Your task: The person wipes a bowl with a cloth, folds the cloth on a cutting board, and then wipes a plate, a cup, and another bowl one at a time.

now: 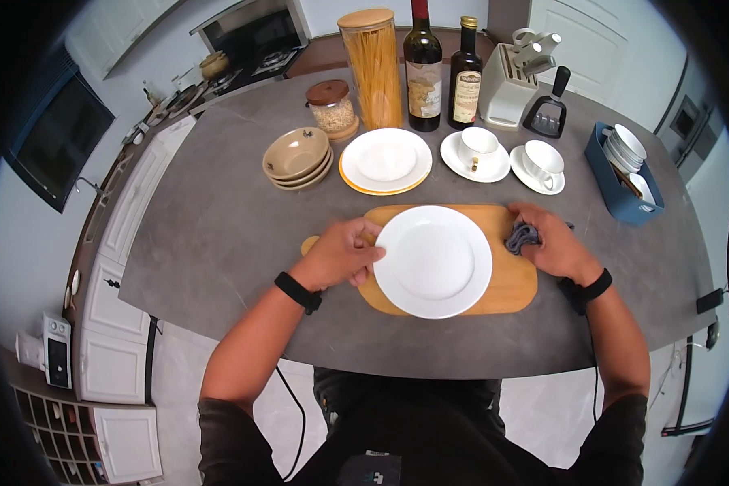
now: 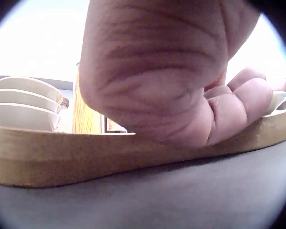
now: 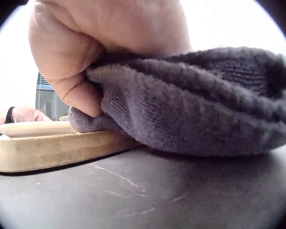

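Observation:
A white plate [image 1: 433, 261] lies on the wooden cutting board [image 1: 510, 283], in the middle of the head view. At its left rim my left hand [image 1: 344, 253] holds the edge, thumb and fingertips at the rim. The left wrist view shows the fingers [image 2: 233, 107] curled close over the board's edge. My right hand [image 1: 552, 243] grips a bunched dark grey cloth [image 3: 190, 107] at the board's right end. Part of the cloth lies over the board's edge, and its rest hangs beside it above the table.
Behind the board stand stacked brown bowls [image 1: 297, 154], stacked plates [image 1: 386, 159], two cups [image 1: 478, 144] on saucers, a pasta jar [image 1: 373, 73], an oat jar [image 1: 332, 109], two dark bottles [image 1: 424, 77], a knife block [image 1: 506, 89] and a blue bin [image 1: 624, 190] with dishes.

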Demonstrator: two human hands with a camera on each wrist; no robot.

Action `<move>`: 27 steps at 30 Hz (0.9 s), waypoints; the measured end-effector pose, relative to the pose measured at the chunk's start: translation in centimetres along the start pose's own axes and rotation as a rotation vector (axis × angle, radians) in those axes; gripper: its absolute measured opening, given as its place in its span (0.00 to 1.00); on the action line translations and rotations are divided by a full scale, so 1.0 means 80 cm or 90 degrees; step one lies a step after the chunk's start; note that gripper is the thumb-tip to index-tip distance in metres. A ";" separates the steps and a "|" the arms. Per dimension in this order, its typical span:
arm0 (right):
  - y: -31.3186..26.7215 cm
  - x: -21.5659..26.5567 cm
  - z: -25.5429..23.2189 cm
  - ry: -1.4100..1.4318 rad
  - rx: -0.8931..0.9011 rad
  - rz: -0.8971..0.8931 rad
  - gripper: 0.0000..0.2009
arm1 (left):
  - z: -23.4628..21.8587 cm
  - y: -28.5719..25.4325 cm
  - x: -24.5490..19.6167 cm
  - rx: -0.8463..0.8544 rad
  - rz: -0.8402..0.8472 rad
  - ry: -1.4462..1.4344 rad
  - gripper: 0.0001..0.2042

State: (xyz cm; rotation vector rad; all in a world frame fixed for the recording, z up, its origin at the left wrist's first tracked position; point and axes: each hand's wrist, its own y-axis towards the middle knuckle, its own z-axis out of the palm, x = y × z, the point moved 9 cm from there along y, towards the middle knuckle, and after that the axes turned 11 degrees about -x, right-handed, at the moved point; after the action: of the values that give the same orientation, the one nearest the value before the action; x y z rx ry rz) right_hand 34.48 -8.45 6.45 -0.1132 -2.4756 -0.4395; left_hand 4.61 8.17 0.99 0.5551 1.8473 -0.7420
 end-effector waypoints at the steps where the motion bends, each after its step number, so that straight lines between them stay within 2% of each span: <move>1: 0.000 0.002 -0.001 -0.001 0.006 -0.003 0.15 | 0.002 -0.002 0.000 -0.003 0.008 -0.001 0.17; 6: -0.012 0.003 -0.006 -0.015 0.000 -0.009 0.16 | 0.013 -0.010 0.009 0.009 -0.004 -0.055 0.19; 8: -0.008 0.009 -0.023 -0.036 -0.092 0.009 0.18 | 0.019 -0.009 0.011 0.026 -0.023 -0.069 0.19; 9: -0.005 0.020 -0.026 0.004 -0.119 -0.023 0.19 | 0.019 -0.008 0.014 0.027 -0.030 -0.071 0.15; 12: -0.001 0.042 -0.023 0.049 -0.155 -0.032 0.20 | 0.018 -0.008 0.019 0.022 -0.058 -0.068 0.11; 15: -0.007 0.031 0.003 -0.019 -0.133 -0.073 0.21 | 0.015 -0.009 0.015 0.022 -0.059 -0.058 0.10; 24: -0.020 0.044 0.003 -0.044 -0.134 -0.151 0.22 | 0.008 -0.018 0.019 -0.014 -0.066 -0.089 0.13; 27: -0.024 0.044 0.003 -0.048 -0.131 -0.143 0.21 | -0.001 -0.022 0.026 -0.020 -0.074 -0.100 0.13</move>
State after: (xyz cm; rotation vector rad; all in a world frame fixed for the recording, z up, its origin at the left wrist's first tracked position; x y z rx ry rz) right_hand 31.14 -10.23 7.83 0.0678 -2.5208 -0.7983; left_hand 2.62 7.11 -0.54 0.3613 1.7531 -0.8086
